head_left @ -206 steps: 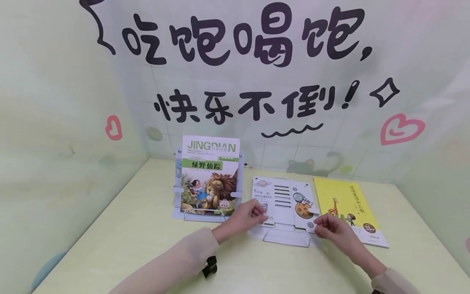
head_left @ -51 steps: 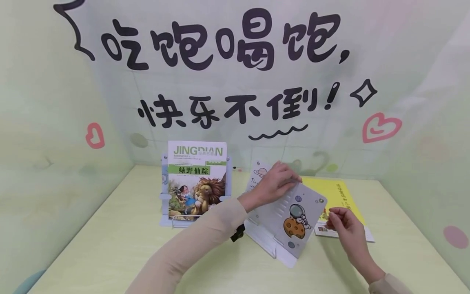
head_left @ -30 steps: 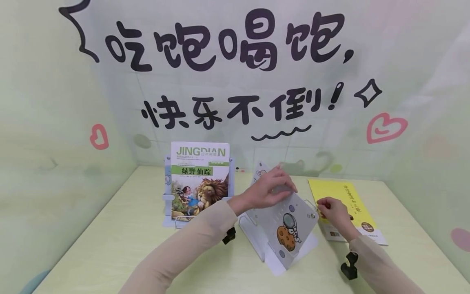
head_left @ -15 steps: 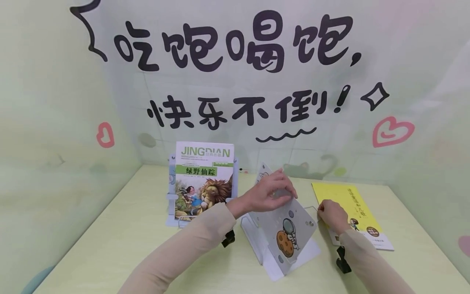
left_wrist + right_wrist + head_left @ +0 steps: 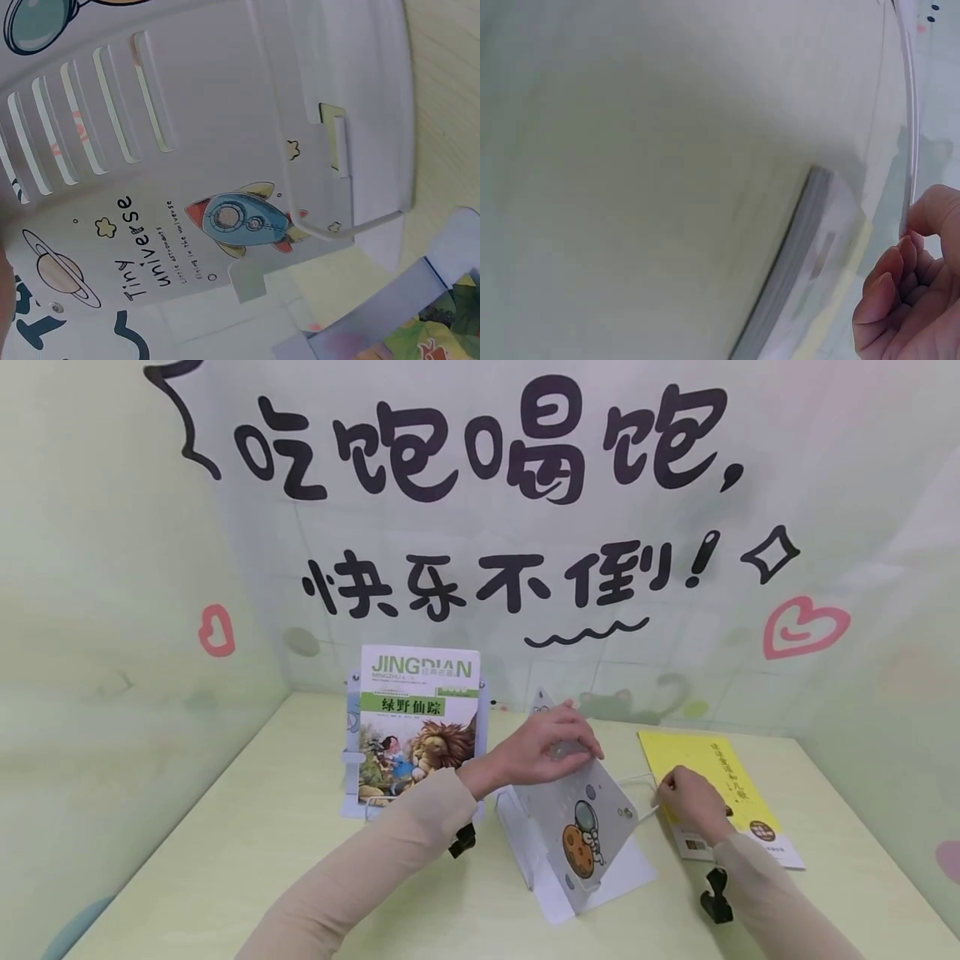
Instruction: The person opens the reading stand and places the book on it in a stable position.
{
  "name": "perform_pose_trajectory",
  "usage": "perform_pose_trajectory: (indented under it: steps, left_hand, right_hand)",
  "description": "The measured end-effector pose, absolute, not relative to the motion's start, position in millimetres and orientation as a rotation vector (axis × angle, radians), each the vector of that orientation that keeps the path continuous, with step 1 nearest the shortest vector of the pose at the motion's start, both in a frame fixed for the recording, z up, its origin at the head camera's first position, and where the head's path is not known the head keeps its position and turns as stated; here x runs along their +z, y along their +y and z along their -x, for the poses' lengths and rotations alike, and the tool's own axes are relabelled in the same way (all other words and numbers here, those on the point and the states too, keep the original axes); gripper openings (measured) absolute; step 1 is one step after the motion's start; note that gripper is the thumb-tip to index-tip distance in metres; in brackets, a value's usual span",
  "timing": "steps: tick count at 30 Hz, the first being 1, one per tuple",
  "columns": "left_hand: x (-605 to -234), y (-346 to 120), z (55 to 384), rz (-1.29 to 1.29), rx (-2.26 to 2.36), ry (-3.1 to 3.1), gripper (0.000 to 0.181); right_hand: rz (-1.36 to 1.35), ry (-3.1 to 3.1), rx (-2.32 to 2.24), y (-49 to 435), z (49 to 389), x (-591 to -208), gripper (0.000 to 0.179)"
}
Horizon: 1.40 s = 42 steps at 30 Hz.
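A white book stand (image 5: 611, 827) printed with an astronaut and a moon stands raised and turned sideways on its base plate. My left hand (image 5: 551, 745) grips its top edge. Behind the panel a wire support leg (image 5: 910, 127) sticks out to the right, and my right hand (image 5: 693, 800) pinches its end between thumb and fingertips. The left wrist view shows the stand's front with slots, a rocket (image 5: 244, 220) and a wire page holder (image 5: 281, 127) along the lower edge. Only a sliver of my left hand shows there, at the left border.
To the left, a second stand (image 5: 352, 777) bears an upright book (image 5: 420, 727) with a lion cover. A yellow book (image 5: 675, 752) lies flat on the table (image 5: 247, 827) beneath my right hand. A printed backdrop (image 5: 450, 643) closes off the rear.
Earlier the stand lay back with both hands at its lower part. My left hand has since raised and turned it. My right hand has taken the wire leg and drawn it outward.
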<state>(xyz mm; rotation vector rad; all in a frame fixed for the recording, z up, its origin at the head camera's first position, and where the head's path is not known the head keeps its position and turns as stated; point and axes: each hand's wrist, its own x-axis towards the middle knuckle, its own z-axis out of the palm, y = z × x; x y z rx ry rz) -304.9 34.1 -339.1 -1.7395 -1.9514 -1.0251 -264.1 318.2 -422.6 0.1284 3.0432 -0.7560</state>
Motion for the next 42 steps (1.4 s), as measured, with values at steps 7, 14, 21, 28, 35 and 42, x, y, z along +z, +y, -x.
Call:
perform_pose_trajectory:
  steps: [7, 14, 21, 28, 35, 42]
  left_hand:
    - [-340, 25, 309, 1.718, -1.091, -1.982, 0.012]
    - [-340, 20, 312, 1.749, -1.168, -1.997, 0.014]
    - [-338, 18, 310, 1.748, -1.279, -2.018, 0.014]
    - [-338, 15, 310, 1.730, -1.402, -2.029, 0.013]
    - [-336, 13, 311, 1.725, -1.423, -2.030, 0.013]
    - [-337, 13, 308, 1.712, -1.434, -2.057, 0.013]
  right_hand:
    - [-0.179, 2.963, -1.043, 327, 249, -418, 0.016]
    - [-0.264, 2.784, -1.298, 336, 226, -417, 0.024]
    - [-0.401, 2.593, -1.501, 336, 205, -414, 0.031]
    - [-0.150, 2.433, -1.818, 323, 195, -411, 0.024]
    - [0.372, 2.477, -1.600, 313, 200, -416, 0.028]
    - [0.613, 2.734, -1.178, 297, 209, -426, 0.012]
